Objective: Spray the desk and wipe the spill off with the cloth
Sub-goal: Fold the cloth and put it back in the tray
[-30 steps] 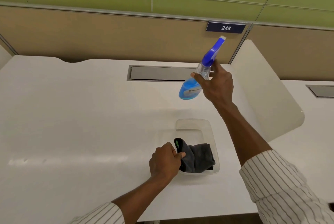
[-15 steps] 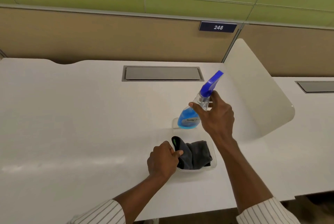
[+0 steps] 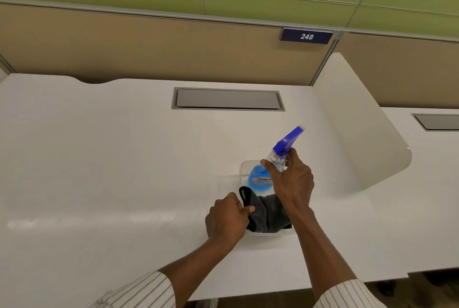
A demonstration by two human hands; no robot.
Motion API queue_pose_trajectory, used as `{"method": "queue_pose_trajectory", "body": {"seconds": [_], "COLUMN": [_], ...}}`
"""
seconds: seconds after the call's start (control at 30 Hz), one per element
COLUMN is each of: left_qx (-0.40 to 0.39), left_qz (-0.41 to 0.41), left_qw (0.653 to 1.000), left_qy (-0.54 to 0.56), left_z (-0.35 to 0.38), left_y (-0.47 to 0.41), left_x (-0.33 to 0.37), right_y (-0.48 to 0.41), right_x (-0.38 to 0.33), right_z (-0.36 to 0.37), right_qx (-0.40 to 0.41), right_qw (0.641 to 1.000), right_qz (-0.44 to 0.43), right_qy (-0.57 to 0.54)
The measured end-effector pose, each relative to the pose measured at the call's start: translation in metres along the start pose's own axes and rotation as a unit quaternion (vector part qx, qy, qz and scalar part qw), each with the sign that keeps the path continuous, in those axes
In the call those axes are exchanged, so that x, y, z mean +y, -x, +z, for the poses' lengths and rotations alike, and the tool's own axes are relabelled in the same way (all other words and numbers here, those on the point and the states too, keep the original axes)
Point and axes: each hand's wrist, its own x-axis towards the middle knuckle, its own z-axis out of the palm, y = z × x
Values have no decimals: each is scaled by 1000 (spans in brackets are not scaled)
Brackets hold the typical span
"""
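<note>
right hand (image 3: 293, 181) reaching forward, fingers wrapped round our spray bottle (image 3: 270, 168) neck, tilted over the clear tray (image 3: 244, 166) | left hand (image 3: 227, 218) pinching the cloth (image 3: 270, 213) in the tray | desk (image 3: 111, 171)

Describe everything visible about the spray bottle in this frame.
The spray bottle has a clear body holding blue liquid, a small label too blurred to read, a clear neck and a blue trigger head pointing up and right. It is tilted. The right hand grips it around the neck. Its base is at the far end of the clear tray, next to the dark cloth; whether it rests there or hangs just above cannot be told.
</note>
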Motion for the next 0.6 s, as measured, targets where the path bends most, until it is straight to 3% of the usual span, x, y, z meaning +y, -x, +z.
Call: {"method": "queue_pose_trajectory", "body": {"seconds": [0.6], "left_qx": [6], "left_qz": [6], "left_qw": [1000], "left_qy": [-9], "left_z": [1], "left_y": [-1], "left_x": [0], "right_y": [-1], "right_x": [5], "right_z": [9], "right_qx": [6], "right_qw": [999], "right_qz": [22], "right_qy": [24]}}
